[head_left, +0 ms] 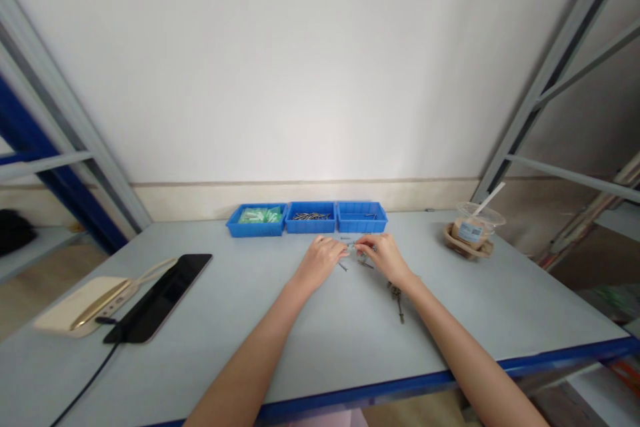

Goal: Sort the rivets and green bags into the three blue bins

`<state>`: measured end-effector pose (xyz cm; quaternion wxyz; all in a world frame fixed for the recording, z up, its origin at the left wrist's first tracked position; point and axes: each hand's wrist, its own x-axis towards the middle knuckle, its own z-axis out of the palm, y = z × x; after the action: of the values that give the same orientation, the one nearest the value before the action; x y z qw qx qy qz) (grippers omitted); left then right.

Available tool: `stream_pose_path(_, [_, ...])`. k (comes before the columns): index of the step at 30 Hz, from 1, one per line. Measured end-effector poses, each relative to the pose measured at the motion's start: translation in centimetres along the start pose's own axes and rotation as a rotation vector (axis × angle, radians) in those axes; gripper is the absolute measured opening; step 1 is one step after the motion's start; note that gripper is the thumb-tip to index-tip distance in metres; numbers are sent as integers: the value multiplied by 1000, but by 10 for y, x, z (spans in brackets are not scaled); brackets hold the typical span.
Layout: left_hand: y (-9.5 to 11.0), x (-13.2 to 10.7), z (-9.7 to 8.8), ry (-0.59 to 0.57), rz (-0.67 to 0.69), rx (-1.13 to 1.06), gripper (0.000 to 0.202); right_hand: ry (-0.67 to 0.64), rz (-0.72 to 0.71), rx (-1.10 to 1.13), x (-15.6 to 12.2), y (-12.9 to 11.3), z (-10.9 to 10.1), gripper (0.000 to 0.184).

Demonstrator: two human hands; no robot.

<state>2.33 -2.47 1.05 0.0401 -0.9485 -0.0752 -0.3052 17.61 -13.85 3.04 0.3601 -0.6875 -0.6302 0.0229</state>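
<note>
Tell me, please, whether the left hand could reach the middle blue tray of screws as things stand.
Probably yes: the left hand sits just in front of the middle blue tray, with nothing visible between them.

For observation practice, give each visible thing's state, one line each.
Left hand: fingers curled inward
Right hand: fingertips at small metal piece
Left blue bin: holds green packets
Middle blue bin: holds screws
Right blue bin: little inside
Plastic cup: lidded, upright in cardboard holder
</note>
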Motion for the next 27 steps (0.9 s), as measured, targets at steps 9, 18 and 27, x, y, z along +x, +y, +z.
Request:
stream_pose_path(9, [2, 1, -2, -16, -39, 68, 30, -34, -67, 4, -2, -1, 3, 17])
stream_pose_path(18, [-23, 1, -17, 281, -844, -202, 62, -46, 99, -215, 42, -27, 17, 52])
stream_pose_path(27, [-30, -4, -21, 188, -905, -175, 59, -156, 215, -84, 124, -41, 5, 56])
